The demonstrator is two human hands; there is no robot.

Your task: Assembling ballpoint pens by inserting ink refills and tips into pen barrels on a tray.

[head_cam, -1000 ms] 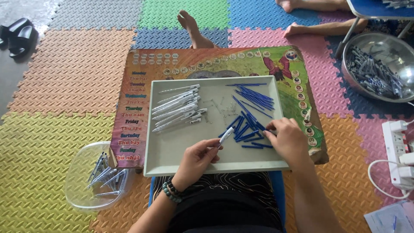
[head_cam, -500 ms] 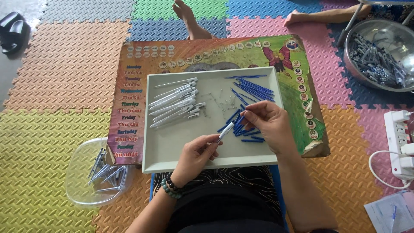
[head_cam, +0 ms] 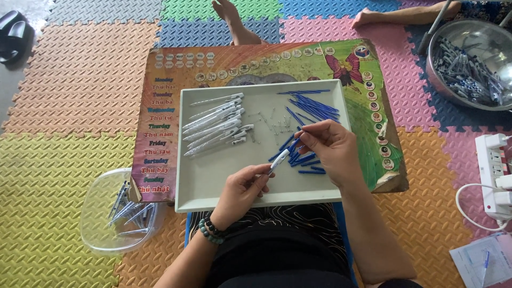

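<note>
Holding: your left hand [head_cam: 242, 189] pinches a white plastic pen barrel [head_cam: 279, 159].
Right hand [head_cam: 328, 146]: closed on a thin blue refill [head_cam: 296, 140].
Axis: both lie along one diagonal, refill up-right of barrel.
Place: above the grey rectangular tray [head_cam: 213, 184].

Single view only; no second view is sharing the scene. The head camera is sitting above the seated person and looking almost straight down, tilting slightly forward. Near edge is taking in the lap and both forearms; the grey tray [head_cam: 213, 192] on the board is filling the middle, close below. Far edge is reaching the foam floor mat [head_cam: 74, 58] beyond the board. Left is catching a clear tub [head_cam: 93, 213], right a metal bowl [head_cam: 440, 80].
</note>
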